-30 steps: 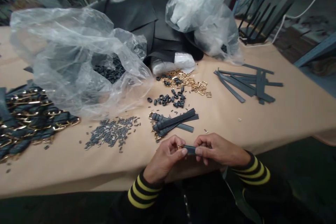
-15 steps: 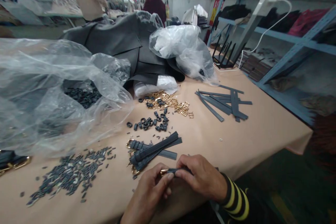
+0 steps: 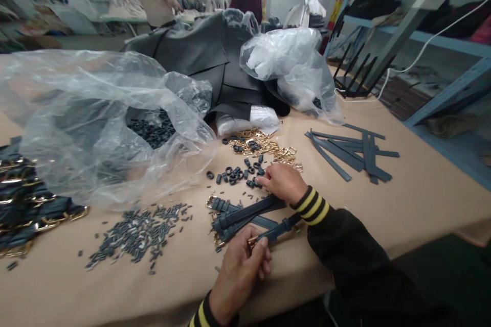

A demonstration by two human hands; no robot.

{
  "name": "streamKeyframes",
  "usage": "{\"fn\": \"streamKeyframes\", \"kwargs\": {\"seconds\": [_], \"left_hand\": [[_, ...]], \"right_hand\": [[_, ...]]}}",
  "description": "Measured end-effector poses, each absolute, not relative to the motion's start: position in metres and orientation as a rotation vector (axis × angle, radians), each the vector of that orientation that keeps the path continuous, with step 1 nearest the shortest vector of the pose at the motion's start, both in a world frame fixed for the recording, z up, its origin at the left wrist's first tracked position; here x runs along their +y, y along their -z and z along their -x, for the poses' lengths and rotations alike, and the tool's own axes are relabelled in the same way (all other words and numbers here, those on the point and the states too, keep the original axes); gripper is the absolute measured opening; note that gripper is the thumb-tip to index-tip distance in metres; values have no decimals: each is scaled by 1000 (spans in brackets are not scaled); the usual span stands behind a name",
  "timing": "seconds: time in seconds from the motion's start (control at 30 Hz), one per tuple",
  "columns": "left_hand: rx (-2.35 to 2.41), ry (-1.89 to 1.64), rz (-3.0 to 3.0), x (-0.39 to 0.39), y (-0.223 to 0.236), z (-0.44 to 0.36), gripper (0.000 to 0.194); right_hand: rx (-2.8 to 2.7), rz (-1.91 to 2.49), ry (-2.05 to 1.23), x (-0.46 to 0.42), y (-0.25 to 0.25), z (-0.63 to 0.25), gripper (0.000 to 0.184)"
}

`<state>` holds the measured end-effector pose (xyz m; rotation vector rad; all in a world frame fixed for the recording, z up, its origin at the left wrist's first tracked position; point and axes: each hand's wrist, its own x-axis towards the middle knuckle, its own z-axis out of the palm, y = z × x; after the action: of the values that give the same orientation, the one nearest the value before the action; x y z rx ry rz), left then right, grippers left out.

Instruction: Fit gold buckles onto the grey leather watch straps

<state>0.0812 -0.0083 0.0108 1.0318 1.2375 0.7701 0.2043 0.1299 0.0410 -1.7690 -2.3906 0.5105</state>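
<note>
My left hand pinches a dark strap by its gold buckle end, low over the front of the table. The strap's free end points up and right, under my right forearm. My right hand is at the right edge of a group of small dark strap loops, its fingertips closed on one loop. Just beyond my left hand, several buckled straps lie in a stack. Gold buckles are heaped behind the loops.
Small dark pieces are scattered at left, near finished-looking buckled straps. A clear plastic bag holds more loops. Loose flat strips lie at right, before a black router. Two people stand in the background.
My right hand has let go of the strap and moved up and away to the loops. My left hand keeps the buckle end. The view has swung left.
</note>
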Motion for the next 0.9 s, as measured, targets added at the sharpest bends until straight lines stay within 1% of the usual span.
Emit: {"fn": "streamKeyframes", "kwargs": {"seconds": [0.07,0.13,0.23,0.4,0.5,0.57,0.7,0.77,0.83,0.9], "left_hand": [[1235,-792,-1020,-9,-11,-81,24],[1230,-797,-1002,-10,-11,-81,23],[1201,-811,-990,-10,-11,-80,24],[1177,-856,-992,-10,-8,-80,26],[1174,-895,-978,-11,-6,-79,25],[1171,-923,-966,-11,-7,-78,24],[1174,-952,-963,-12,-9,-77,22],[1177,-956,-981,-12,-10,-77,22],[1177,-951,-1001,-13,-9,-78,22],[1181,-950,-1021,-14,-9,-79,23]], "right_hand": [[-2415,1788,-518,135,-35,-194,26],[-2427,1738,-563,136,-30,-191,19],[-2431,1646,-621,135,-28,-199,14],[-2371,1512,-669,129,-38,-214,8],[-2307,1462,-700,115,-50,-221,9],[-2214,1383,-896,99,-56,-229,10],[-1786,1158,-1557,59,-54,-247,16],[-1606,1142,-1691,42,-46,-251,20],[-1533,1197,-1664,29,-36,-250,23],[-1594,1315,-1466,21,-29,-245,18]]}}
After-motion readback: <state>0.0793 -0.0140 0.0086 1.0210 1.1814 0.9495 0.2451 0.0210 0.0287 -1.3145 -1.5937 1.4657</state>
